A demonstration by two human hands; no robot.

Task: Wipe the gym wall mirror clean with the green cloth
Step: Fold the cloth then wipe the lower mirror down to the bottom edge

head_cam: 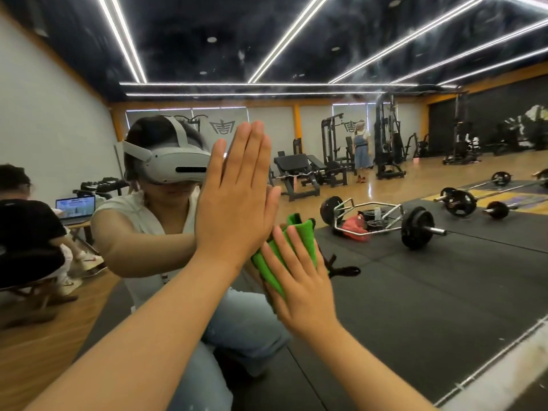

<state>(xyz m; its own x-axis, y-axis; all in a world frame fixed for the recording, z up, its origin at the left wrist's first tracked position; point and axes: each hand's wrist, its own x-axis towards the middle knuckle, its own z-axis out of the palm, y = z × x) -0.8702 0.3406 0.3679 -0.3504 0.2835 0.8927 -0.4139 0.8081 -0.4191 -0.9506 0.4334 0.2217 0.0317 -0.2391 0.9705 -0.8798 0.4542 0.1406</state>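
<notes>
Green cloth (pixel 304 232) — folded, soft — under flat R hand (pixel 302 295) on glossy mirror (pixel 415 292).

Left hand (pixel 234 203) flanks green cloth (pixel 307 232); mirror (pixel 415 292) rightward, upward free.

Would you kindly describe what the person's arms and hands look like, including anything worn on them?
Both forearms are bare: no sleeves, gloves, watch or bracelet show. The left hand and right hand carry no visible rings. The mirror reflects a sleeveless white top.

Folded green cloth (pixel 305 232) lies flat against the upright wall mirror (pixel 415 292); hazy streaks cloud the glass's top
</notes>
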